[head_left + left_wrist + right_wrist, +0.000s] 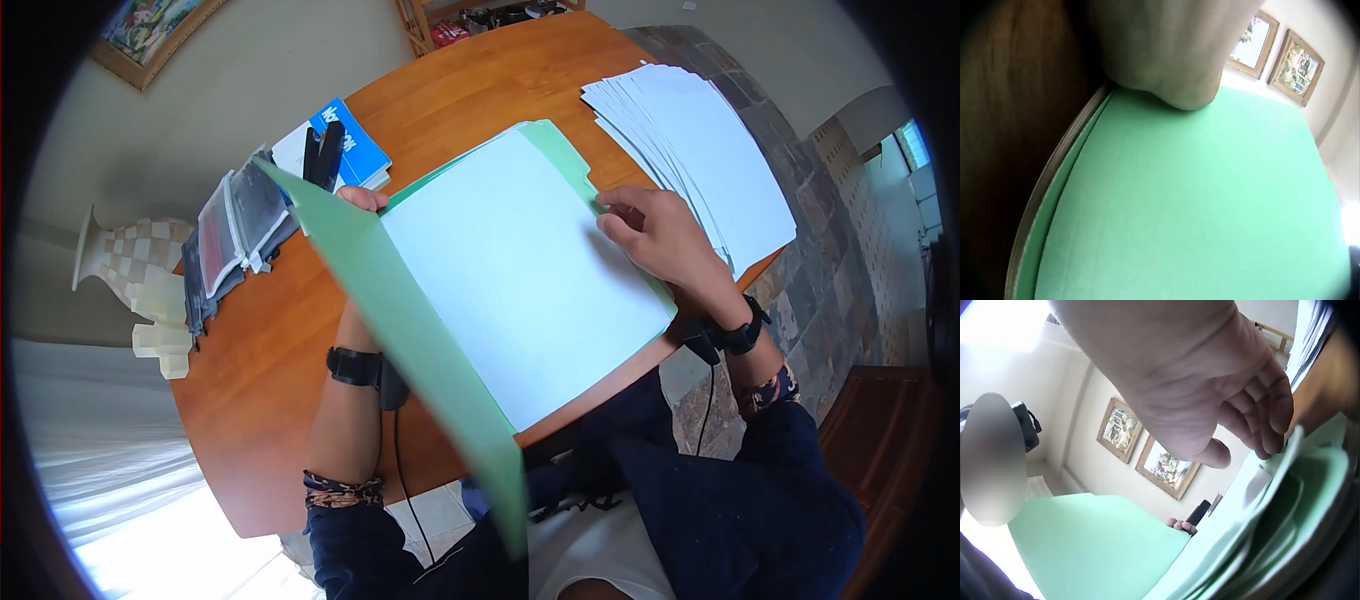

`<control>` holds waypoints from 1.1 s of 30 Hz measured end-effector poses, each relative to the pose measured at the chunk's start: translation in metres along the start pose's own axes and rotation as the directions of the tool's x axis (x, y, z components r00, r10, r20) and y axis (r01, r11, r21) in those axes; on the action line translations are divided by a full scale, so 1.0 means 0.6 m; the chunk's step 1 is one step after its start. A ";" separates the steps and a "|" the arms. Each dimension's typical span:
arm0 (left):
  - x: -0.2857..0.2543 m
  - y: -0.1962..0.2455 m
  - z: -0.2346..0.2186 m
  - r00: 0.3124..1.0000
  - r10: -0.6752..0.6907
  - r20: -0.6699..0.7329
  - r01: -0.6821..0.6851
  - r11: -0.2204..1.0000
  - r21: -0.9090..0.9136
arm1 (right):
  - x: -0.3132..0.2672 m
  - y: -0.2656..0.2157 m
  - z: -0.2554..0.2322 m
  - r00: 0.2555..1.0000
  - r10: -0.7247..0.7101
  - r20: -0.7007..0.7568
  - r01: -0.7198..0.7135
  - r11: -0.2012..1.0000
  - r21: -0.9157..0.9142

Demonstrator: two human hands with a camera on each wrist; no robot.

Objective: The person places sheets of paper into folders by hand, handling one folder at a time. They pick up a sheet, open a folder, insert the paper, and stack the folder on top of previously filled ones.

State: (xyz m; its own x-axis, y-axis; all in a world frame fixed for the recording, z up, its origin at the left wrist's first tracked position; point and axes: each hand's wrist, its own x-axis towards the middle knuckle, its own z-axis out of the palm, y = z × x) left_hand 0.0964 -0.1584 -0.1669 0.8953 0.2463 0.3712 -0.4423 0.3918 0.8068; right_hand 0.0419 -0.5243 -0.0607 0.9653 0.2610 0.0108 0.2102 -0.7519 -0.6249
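A green file folder (345, 265) lies open toward me, its cover raised on the left. White paper (480, 270) rests inside it. My left hand (361, 198) grips the folder at the far end of its fold, mostly behind the raised cover; its fingertips (1182, 525) show over the edge in the right wrist view. In the left wrist view the cover's green outer face (1191, 200) fills much of the frame below that hand. My right hand (665, 235) is at the folder's right edge, fingers loosely bent, fingertips touching the edge, thumb apart over the paper.
A fanned stack of white sheets (700, 150) lies at the table's right edge. Far left are a blue and white notebook (365, 150), a black stapler (323, 155), zipped pouches (225, 225) and a checkered vase (130, 255). More green folder layers (1310, 494) lie under the open one on the wooden table (270, 400).
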 end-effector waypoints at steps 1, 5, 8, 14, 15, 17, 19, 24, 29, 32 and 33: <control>0.012 -0.014 -0.045 0.995 -0.038 0.097 0.049 0.992 -0.119 | 0.001 0.003 0.000 1.000 0.011 0.012 -0.010 0.997 -0.082; 0.030 0.005 -0.070 0.862 -0.133 0.490 0.217 0.969 -0.119 | 0.009 -0.003 0.004 0.996 0.062 0.066 -0.053 0.990 -0.129; 0.031 0.015 -0.059 0.782 -0.101 0.615 0.177 0.982 -0.065 | 0.014 -0.017 0.005 0.986 0.094 0.135 -0.073 0.986 -0.153; -0.021 0.041 0.033 0.994 -0.016 0.112 0.015 1.000 0.015 | 0.005 -0.045 0.004 0.978 0.082 0.192 -0.043 0.979 -0.201; -0.019 0.044 0.036 0.991 -0.012 0.132 0.010 1.000 0.014 | 0.004 -0.046 0.005 0.974 0.093 0.208 -0.058 0.984 -0.165; -0.019 0.051 0.043 0.988 -0.006 0.151 0.004 1.000 0.014 | 0.003 -0.040 0.009 0.969 0.100 0.224 -0.072 0.989 -0.130; -0.023 0.059 0.051 0.993 -0.007 0.121 0.000 0.998 0.063 | 0.003 -0.023 0.020 0.951 0.030 0.306 -0.080 0.985 0.153; -0.024 0.051 0.044 0.989 0.036 0.145 -0.040 0.999 0.027 | -0.004 -0.028 0.022 0.986 0.026 0.166 -0.064 0.970 0.232; -0.027 0.058 0.042 0.984 0.028 0.177 -0.038 0.998 0.056 | 0.008 -0.002 0.008 0.990 0.084 0.109 -0.088 0.996 0.032; -0.030 0.056 0.044 0.992 -0.057 0.109 0.050 0.997 0.066 | 0.007 0.002 0.003 0.982 0.153 0.106 -0.154 0.988 -0.001; -0.028 0.047 0.032 0.990 -0.038 0.139 0.031 0.998 0.055 | 0.007 0.008 0.005 0.986 0.133 0.105 -0.135 0.991 0.020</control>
State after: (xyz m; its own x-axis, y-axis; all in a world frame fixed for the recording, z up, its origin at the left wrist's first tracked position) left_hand 0.0702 -0.1682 -0.1418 0.9103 0.1053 0.4005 -0.4108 0.3497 0.8420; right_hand 0.0466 -0.5249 -0.0656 0.9629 0.2212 -0.1547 0.0744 -0.7683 -0.6357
